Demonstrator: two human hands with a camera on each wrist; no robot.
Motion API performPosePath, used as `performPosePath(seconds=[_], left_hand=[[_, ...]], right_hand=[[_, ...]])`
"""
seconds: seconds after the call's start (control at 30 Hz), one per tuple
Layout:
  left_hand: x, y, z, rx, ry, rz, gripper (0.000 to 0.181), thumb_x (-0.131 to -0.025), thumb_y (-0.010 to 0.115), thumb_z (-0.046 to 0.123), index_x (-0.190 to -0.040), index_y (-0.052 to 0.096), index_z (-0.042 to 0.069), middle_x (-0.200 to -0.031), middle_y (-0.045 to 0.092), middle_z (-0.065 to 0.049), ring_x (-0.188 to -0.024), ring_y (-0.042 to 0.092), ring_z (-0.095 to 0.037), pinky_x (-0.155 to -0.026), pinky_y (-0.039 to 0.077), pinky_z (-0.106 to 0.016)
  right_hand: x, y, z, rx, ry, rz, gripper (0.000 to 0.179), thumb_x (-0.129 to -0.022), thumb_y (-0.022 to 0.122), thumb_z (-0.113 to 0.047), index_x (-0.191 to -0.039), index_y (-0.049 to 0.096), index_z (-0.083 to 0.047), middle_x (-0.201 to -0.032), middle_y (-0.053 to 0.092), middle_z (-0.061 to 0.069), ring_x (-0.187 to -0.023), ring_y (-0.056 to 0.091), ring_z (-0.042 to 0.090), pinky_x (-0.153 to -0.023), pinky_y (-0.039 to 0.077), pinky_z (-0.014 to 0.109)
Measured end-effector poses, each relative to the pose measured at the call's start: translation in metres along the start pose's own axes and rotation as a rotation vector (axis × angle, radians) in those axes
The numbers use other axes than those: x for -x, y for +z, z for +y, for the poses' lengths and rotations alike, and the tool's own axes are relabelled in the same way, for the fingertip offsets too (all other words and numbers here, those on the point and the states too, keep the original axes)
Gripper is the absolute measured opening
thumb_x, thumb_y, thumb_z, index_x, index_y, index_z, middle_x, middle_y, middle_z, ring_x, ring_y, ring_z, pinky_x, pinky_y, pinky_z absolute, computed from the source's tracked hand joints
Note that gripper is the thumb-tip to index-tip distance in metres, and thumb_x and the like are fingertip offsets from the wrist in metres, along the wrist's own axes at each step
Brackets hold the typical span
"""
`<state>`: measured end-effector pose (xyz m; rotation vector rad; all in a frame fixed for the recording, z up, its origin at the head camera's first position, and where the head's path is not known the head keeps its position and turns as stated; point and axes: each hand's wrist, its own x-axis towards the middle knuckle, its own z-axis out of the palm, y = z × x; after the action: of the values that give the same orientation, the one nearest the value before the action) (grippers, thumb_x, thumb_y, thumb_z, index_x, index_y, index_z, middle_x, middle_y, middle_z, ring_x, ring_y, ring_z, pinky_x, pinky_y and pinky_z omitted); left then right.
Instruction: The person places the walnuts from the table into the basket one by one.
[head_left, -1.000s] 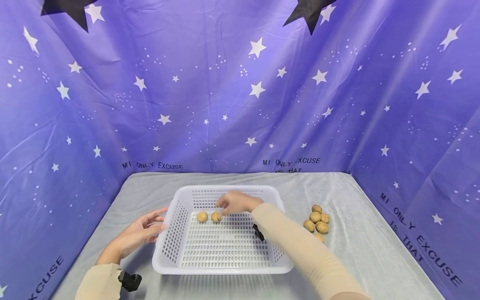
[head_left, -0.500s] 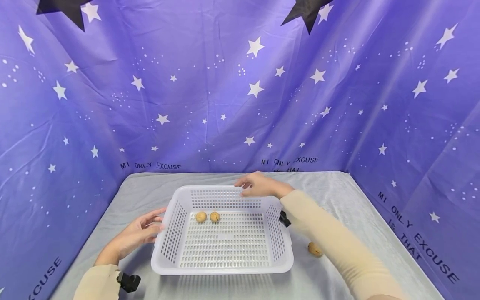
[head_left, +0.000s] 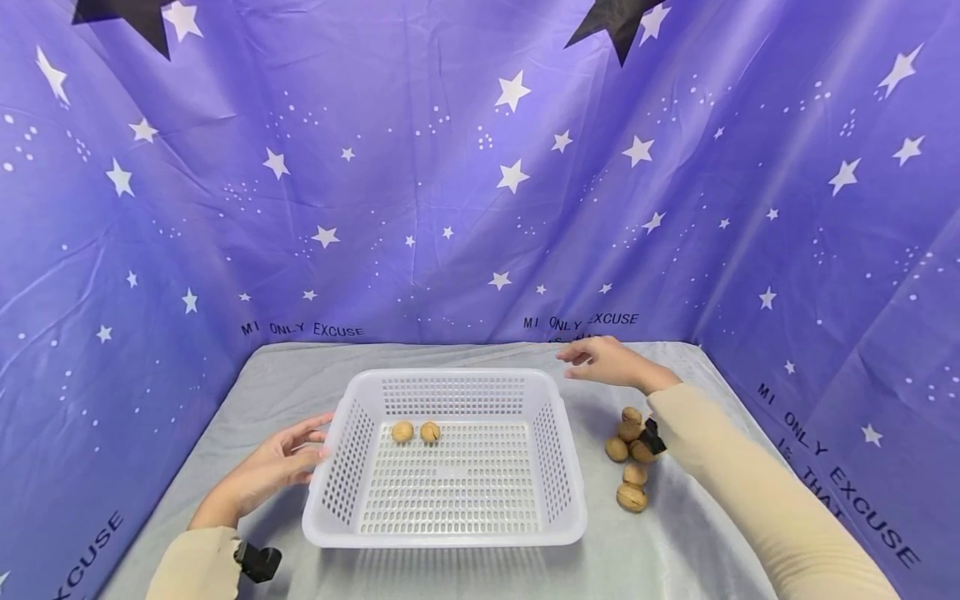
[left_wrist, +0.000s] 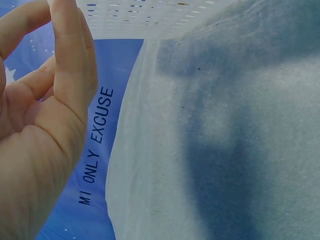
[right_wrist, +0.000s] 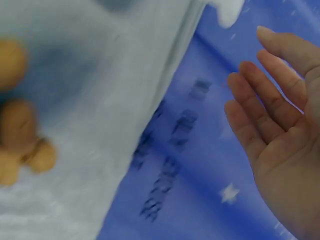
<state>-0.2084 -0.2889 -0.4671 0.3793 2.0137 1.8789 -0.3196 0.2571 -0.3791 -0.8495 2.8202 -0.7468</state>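
A white perforated plastic basket [head_left: 442,540] stands on the grey cloth, with two walnuts, a left one [head_left: 402,432] and a right one [head_left: 430,432], on its floor toward the back left. My left hand [head_left: 273,467] touches the basket's left side with extended fingers; the left wrist view shows this hand [left_wrist: 50,100] beneath the basket's edge [left_wrist: 130,20]. Beyond the basket's back right corner, my right hand [head_left: 611,364] hovers with relaxed fingers. In the right wrist view that hand [right_wrist: 280,115] holds nothing. Several walnuts [head_left: 632,497] lie right of the basket, some partly hidden by the wrist camera.
The grey cloth [head_left: 697,533] covers the table. Purple star-printed curtains [head_left: 420,208] enclose its back and sides. A black camera [head_left: 258,562] sits on the left wrist, another black camera [head_left: 652,437] on the right.
My right hand has left the basket's inside, crossing its back right rim and moving right above the table. The left hand stays at the basket's side. Both walnuts inside keep their places.
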Motion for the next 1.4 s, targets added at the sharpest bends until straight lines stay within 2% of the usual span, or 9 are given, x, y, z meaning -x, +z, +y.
performPosePath(seconds=[0.27, 0.4, 0.57, 0.77, 1.07, 1.23, 1.4], left_hand=[[0.001, 0.000, 0.000, -0.002, 0.011, 0.008, 0.066, -0.100, 0.058, 0.003, -0.157, 0.025, -0.001, -0.129, 0.050, -0.021, -0.106, 0.065, -0.026, -0.085, 0.057, -0.049], [0.000, 0.000, -0.001, 0.001, 0.011, 0.003, 0.066, -0.100, 0.058, 0.003, -0.157, 0.024, -0.001, -0.129, 0.050, -0.021, -0.107, 0.065, -0.027, -0.085, 0.057, -0.049], [0.000, 0.000, 0.000, -0.001, 0.007, 0.010, 0.067, -0.100, 0.059, 0.003, -0.157, 0.024, -0.001, -0.130, 0.050, -0.020, -0.107, 0.064, -0.027, -0.085, 0.057, -0.049], [0.000, 0.001, 0.000, -0.004, -0.014, 0.025, 0.068, -0.100, 0.061, 0.005, -0.157, 0.024, 0.001, -0.130, 0.050, -0.019, -0.108, 0.064, -0.026, -0.085, 0.057, -0.048], [0.001, 0.002, -0.002, 0.001, -0.009, 0.020, 0.069, -0.100, 0.060, 0.004, -0.158, 0.023, 0.000, -0.132, 0.050, -0.020, -0.108, 0.064, -0.025, -0.086, 0.057, -0.047], [0.000, 0.002, -0.003, 0.001, -0.004, 0.022, 0.069, -0.100, 0.060, 0.004, -0.157, 0.023, 0.000, -0.131, 0.050, -0.020, -0.107, 0.064, -0.025, -0.085, 0.057, -0.047], [0.000, 0.000, -0.003, 0.003, 0.002, 0.013, 0.068, -0.100, 0.060, 0.004, -0.157, 0.023, 0.000, -0.131, 0.049, -0.020, -0.107, 0.064, -0.026, -0.085, 0.058, -0.047]], right_hand=[[0.038, 0.001, 0.054, -0.053, 0.111, 0.001, 0.036, -0.096, 0.068, -0.016, -0.124, 0.065, 0.006, -0.118, 0.068, 0.021, -0.107, 0.064, 0.037, -0.092, 0.053, 0.050], [0.056, 0.010, 0.079, -0.074, 0.201, -0.005, 0.037, -0.095, 0.068, -0.015, -0.124, 0.064, 0.008, -0.117, 0.067, 0.023, -0.103, 0.065, 0.035, -0.091, 0.053, 0.050], [0.073, 0.021, 0.097, -0.134, 0.281, -0.021, 0.040, -0.094, 0.068, -0.016, -0.123, 0.063, 0.012, -0.111, 0.069, 0.021, -0.096, 0.066, 0.028, -0.084, 0.055, 0.043], [0.081, 0.029, 0.102, -0.201, 0.323, -0.043, 0.041, -0.094, 0.070, -0.018, -0.120, 0.064, 0.012, -0.107, 0.071, 0.017, -0.095, 0.065, 0.024, -0.085, 0.053, 0.041], [0.082, 0.030, 0.103, -0.172, 0.330, -0.042, 0.040, -0.095, 0.070, -0.021, -0.119, 0.066, 0.010, -0.106, 0.072, 0.014, -0.096, 0.066, 0.025, -0.089, 0.052, 0.046], [0.077, 0.021, 0.098, -0.159, 0.309, -0.022, 0.045, -0.097, 0.068, -0.026, -0.124, 0.065, 0.009, -0.109, 0.071, 0.013, -0.101, 0.066, 0.029, -0.091, 0.052, 0.050], [0.067, 0.005, 0.082, -0.150, 0.238, 0.019, 0.046, -0.098, 0.067, -0.028, -0.128, 0.064, 0.006, -0.110, 0.072, 0.013, -0.101, 0.066, 0.028, -0.091, 0.053, 0.050]])
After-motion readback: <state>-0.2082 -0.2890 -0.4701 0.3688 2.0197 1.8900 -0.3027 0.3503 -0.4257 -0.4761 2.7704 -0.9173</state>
